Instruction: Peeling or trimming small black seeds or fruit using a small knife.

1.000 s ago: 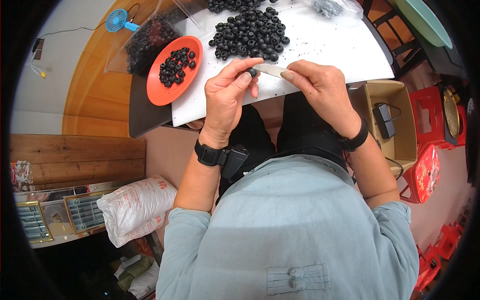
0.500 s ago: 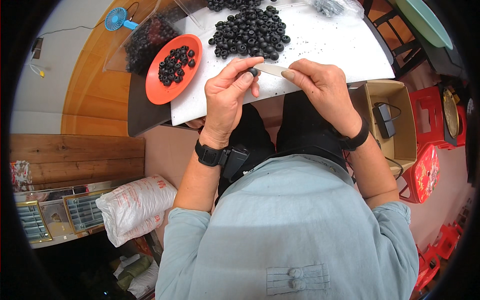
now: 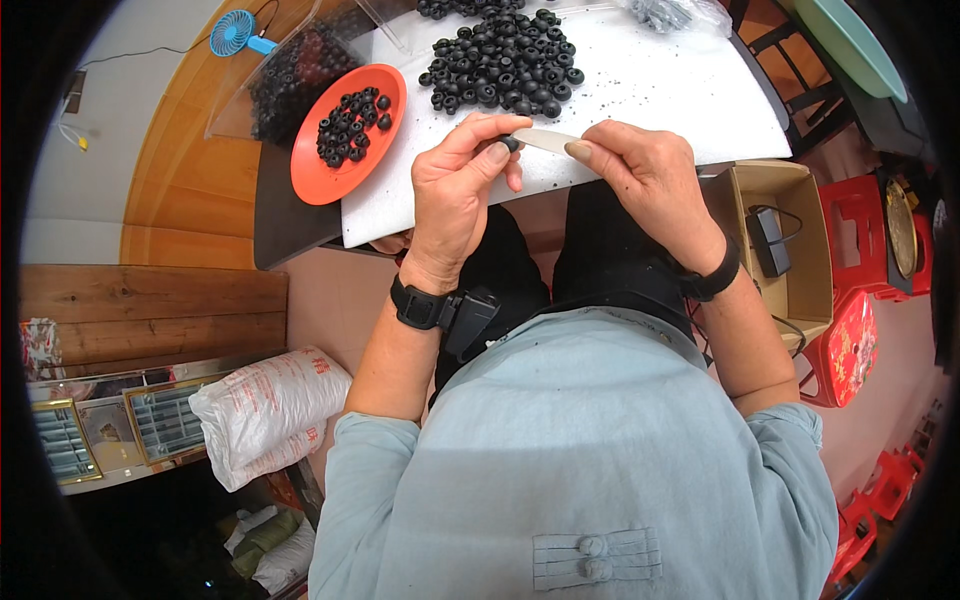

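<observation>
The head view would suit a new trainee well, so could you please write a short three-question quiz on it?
1. Multiple choice: which hand holds the pale, flat tool? A: left; B: right; C: neither.
2. True or false: the beads in the orange plate are white.
3. Short answer: what does the left hand hold?

Key:
1. B, the right hand.
2. False; the orange plate holds black beads.
3. A small black bead.
</observation>
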Motion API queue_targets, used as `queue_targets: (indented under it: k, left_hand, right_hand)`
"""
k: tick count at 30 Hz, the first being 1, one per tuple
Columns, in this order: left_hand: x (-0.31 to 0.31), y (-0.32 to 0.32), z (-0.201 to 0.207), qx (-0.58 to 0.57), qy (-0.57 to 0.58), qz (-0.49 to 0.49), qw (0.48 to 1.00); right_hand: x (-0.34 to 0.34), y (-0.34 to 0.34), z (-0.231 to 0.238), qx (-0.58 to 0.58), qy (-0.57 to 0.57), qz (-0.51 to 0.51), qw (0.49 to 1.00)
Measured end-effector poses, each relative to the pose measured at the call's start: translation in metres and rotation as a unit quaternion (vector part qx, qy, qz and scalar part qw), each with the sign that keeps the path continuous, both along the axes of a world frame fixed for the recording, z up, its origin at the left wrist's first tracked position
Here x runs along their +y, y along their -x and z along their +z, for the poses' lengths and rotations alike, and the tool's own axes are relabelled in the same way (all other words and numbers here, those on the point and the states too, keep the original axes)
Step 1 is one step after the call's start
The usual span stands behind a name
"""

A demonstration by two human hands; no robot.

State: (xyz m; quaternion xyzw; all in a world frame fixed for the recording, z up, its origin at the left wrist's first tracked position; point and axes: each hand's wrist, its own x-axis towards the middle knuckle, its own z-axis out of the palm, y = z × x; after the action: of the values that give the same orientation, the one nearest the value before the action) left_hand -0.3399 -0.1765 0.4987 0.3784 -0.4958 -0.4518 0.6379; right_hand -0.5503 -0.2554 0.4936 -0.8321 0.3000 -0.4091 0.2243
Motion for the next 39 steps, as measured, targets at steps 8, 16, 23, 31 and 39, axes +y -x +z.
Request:
queue_targets:
  k: [8, 16, 23, 31, 39]
  left_hand:
    - [0.0003, -0.0006, -0.0015, 0.006, -0.003, -0.004, 1.000]
    - [0.0006, -0.0007, -0.0010, -0.002, -0.011, -0.001, 1.000]
    - [0.0019, -0.0005, -0.0015, -0.002, -0.006, 0.006, 1.000]
    - [0.0011, -0.0002, -0.0022, -0.007, 0.004, 0.005, 1.000]
    - [0.0010, -0.0007, -0.0037, -0.012, 0.007, -0.001, 1.000]
  right_hand:
    - [-0.0004, 0.0007, -0.0014, 0.002, 0.011, 0.001, 1.000]
    - [-0.0010, 0.0040, -0.0046, -0.029, -0.032, 0.010, 0.999]
    - [0.0025, 0.0009, 0.0002, -0.005, -0.028, -0.020, 0.999]
    - [0.0017, -0.0003, -0.0014, 0.012, -0.005, -0.030, 0.999]
    - [0.0014, -0.0003, -0.0014, 0.016, 0.004, -0.030, 0.999]
